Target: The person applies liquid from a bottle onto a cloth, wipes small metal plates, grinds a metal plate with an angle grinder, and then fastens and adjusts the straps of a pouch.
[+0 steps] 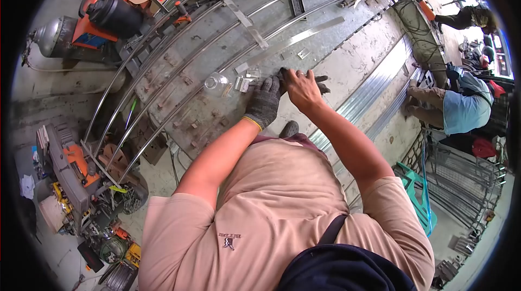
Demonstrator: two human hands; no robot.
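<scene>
My left hand (263, 101) wears a dark grey knit work glove with a yellow cuff edge. Bare, my right hand (304, 91) is beside it over the metal table (320, 33), its fingers bent. A second grey work glove (324, 86) sticks out past my right hand; the rest is mostly hidden between and under my hands, which appear closed on it. Small metal brackets (242, 83) lie just left of the gloved fingers. Next to them is a clear round container (216, 81). A flat metal strip (304, 35) lies farther up the table.
Long curved metal tubes (179, 71) cross the table on the left, with a flat crossbar (239, 14) over them. Shiny metal profiles (369, 93) lie at right. A bent-over person (467, 103) is at the far right. Tools and an orange box (106, 8) stand left.
</scene>
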